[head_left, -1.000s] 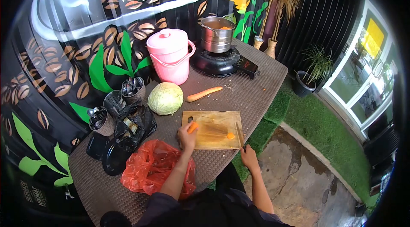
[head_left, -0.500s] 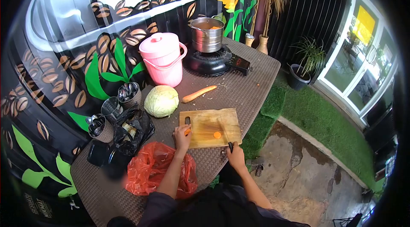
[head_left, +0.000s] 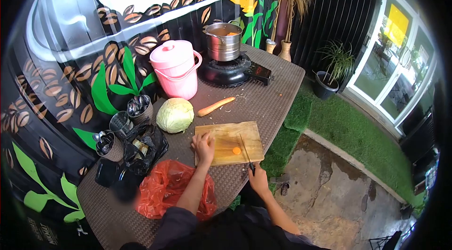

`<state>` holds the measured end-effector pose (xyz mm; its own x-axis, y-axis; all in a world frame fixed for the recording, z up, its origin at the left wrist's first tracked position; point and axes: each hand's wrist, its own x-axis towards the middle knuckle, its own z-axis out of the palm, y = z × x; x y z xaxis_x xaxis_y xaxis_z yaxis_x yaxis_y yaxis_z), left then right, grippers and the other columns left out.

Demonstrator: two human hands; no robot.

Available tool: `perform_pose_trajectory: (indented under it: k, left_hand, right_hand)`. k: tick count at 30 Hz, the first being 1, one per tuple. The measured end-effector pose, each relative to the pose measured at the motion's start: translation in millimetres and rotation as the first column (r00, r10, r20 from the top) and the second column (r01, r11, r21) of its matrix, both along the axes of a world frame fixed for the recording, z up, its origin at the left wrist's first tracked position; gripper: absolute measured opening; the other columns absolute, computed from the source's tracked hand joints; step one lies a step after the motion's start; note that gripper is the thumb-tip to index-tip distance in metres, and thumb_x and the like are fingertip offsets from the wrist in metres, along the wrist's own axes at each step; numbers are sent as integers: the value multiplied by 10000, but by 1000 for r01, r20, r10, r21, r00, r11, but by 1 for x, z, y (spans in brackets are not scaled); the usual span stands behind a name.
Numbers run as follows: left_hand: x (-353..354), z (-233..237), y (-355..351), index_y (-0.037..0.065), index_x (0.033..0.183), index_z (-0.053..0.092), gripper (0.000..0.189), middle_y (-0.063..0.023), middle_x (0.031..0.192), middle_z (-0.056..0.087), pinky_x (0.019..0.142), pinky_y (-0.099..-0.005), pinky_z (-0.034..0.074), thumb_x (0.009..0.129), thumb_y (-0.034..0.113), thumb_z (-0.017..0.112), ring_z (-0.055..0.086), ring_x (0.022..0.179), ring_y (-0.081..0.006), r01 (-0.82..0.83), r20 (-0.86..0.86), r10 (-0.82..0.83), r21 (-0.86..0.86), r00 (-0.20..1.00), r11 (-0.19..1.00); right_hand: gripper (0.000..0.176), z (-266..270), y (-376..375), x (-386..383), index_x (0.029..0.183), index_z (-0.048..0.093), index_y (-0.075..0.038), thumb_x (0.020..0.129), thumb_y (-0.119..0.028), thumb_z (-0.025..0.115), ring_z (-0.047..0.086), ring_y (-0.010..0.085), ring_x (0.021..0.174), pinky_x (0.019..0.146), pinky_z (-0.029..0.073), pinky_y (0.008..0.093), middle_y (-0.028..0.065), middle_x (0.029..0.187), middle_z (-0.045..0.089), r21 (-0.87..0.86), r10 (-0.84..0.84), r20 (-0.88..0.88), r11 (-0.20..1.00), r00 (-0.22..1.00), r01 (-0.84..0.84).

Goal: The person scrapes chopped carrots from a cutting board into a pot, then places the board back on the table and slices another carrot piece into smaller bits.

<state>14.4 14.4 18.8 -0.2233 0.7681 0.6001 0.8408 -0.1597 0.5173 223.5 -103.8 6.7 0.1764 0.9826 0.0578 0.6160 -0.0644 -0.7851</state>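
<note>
My right hand (head_left: 258, 180) is closed around the black handle of a knife (head_left: 245, 148), its blade angled over the right part of a wooden cutting board (head_left: 221, 130). One orange carrot slice (head_left: 236, 150) lies flat on the board, just left of the blade. Over the board's left end, my left hand (head_left: 204, 148) has its fingers bent together; whatever is in them is hidden. A whole peeled carrot (head_left: 216, 107) rests behind the board, and a pale green cabbage (head_left: 175, 115) sits to its left. By my left forearm is a red plastic bag (head_left: 162, 189).
A steel pot (head_left: 223, 43) stands on a black portable stove (head_left: 226, 72) at the back. Left of it is a pink lidded bucket (head_left: 175, 68). Cutlery holders (head_left: 109, 147) and a black plastic bag (head_left: 149, 149) line the left. The table's right edge is close to the board.
The orange carrot piece that showed in my left hand is out of sight, and that hand's fingers have shifted. The knife blade now stands out more clearly beside the slice. The view has shifted slightly.
</note>
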Motion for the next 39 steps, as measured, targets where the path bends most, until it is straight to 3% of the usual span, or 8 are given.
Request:
perform_pose_trajectory:
  k: [1, 2, 3, 6, 7, 9, 19, 39]
  left_hand:
    - [3, -7, 1, 56, 1004, 711, 204, -102, 998, 665, 883, -364, 438, 810, 121, 706, 548, 1000, -295, 4, -4, -4, 3, 1000, 1000]
    - [5, -17, 3, 63, 1005, 713, 218, -101, 1017, 666, 915, -381, 410, 809, 160, 710, 549, 1006, -289, 261, 275, -233, -72, 933, 963]
    - [8, -26, 3, 70, 1006, 715, 236, -99, 1035, 667, 948, -399, 382, 808, 198, 714, 550, 1013, -283, 510, 542, -395, -73, 742, 857]
    - [28, -44, -3, 84, 1019, 717, 268, -66, 1084, 662, 930, -416, 372, 800, 238, 725, 514, 1061, -270, 670, 426, -575, -104, 698, 735]
    - [35, -48, -6, 84, 1019, 717, 268, -66, 1084, 662, 930, -416, 372, 800, 238, 725, 514, 1061, -270, 671, 429, -576, -103, 696, 734]
    - [47, -46, -15, 103, 1026, 721, 284, -28, 1065, 668, 925, -411, 365, 791, 263, 731, 518, 1040, -257, 530, 151, -509, -175, 847, 830]
    - [57, -38, -29, 148, 1014, 734, 255, 22, 1048, 669, 909, -369, 367, 792, 271, 714, 518, 1031, -225, 402, 117, -386, -177, 915, 898]
    - [59, -44, -29, 108, 931, 754, 178, 7, 1001, 691, 849, -342, 403, 784, 200, 719, 532, 925, -223, 373, 46, -370, -53, 928, 926]
  right_hand:
    - [270, 2, -1, -1, 1049, 521, 39, 874, -155, 586, 614, 478, 771, 678, 491, 529, 310, 775, 617, -17, 5, 1, 1000, 1000, -5]
    - [275, 4, -2, -3, 1058, 513, 34, 888, -172, 577, 613, 485, 760, 673, 493, 540, 314, 772, 616, -36, 10, 1, 999, 1000, -10]
    - [275, 2, -2, -4, 1058, 513, 34, 888, -172, 577, 613, 485, 760, 673, 493, 540, 314, 772, 616, -36, 7, -1, 999, 1000, -7]
    - [300, -5, 2, -9, 1078, 481, 32, 920, -215, 541, 608, 496, 730, 662, 498, 562, 320, 757, 615, -93, 47, 68, 995, 997, -41]
    - [311, -8, 4, -12, 1083, 466, 34, 933, -232, 520, 608, 497, 722, 662, 502, 563, 319, 745, 614, -102, 53, 110, 994, 992, -42]
    - [333, -3, 8, -16, 1089, 442, 50, 952, -252, 484, 619, 484, 713, 645, 511, 556, 312, 742, 619, -150, 84, 181, 987, 980, -57]
    - [299, 6, 34, -16, 1038, 421, 56, 960, -230, 455, 635, 470, 730, 631, 525, 536, 296, 762, 622, -188, 210, 306, 970, 929, -157]
    - [252, 1, 47, -40, 1022, 421, 38, 878, -140, 527, 668, 431, 770, 634, 553, 498, 287, 804, 642, -224, 124, 361, 974, 924, -43]
